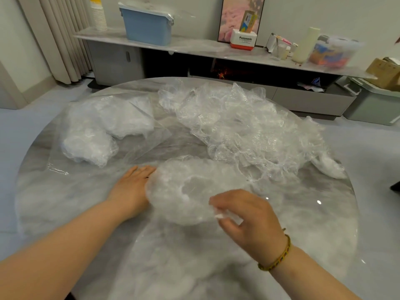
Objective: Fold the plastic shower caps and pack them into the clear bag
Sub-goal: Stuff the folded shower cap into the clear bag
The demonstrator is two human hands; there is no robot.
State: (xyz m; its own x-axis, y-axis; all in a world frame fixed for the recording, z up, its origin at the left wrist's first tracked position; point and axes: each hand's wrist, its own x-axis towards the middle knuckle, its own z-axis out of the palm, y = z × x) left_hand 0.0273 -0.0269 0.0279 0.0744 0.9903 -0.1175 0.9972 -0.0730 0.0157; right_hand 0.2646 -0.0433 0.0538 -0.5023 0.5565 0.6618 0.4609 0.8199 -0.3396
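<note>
Pinching thin film here: the shower cap [184,191] looks near weightless, floppy, slippery and easy to tear, so take it by the gathered elastic rim, not the crinkly crown. It lies on the table [65,202] between your hands. Your left hand [132,189] is flat, fingers straight, touching its left edge. Your right hand [246,215] pinches the near-right rim. The clear bag [104,122] sits far left and the cap pile [249,131] far right, both apart from your hands.

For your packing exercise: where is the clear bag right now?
Head view: the clear bag lies far left on the table, beside the loose cap pile.
</note>
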